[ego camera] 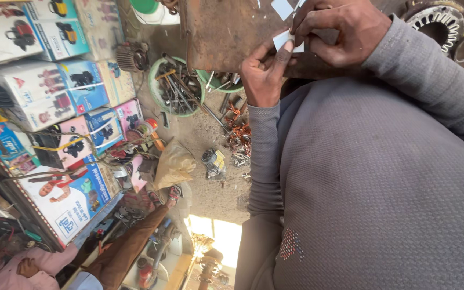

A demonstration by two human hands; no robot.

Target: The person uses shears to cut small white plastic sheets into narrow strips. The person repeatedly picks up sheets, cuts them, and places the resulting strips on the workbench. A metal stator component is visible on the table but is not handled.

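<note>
Two hands pinched one small white paper slip (pixel 284 40) above the rusty bench's (pixel 226 32) near edge: left hand (pixel 264 72) fingers below, right hand (pixel 331 27) fingers above. Folding appeared underway; the next crease called for aligned edges. More slips (pixel 282 7) lay beyond.

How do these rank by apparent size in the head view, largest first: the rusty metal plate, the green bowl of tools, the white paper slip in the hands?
1. Rusty metal plate
2. Green bowl
3. White paper slip, partly hidden by both hands

Only apparent size; the slip is nearer the camera.
</note>
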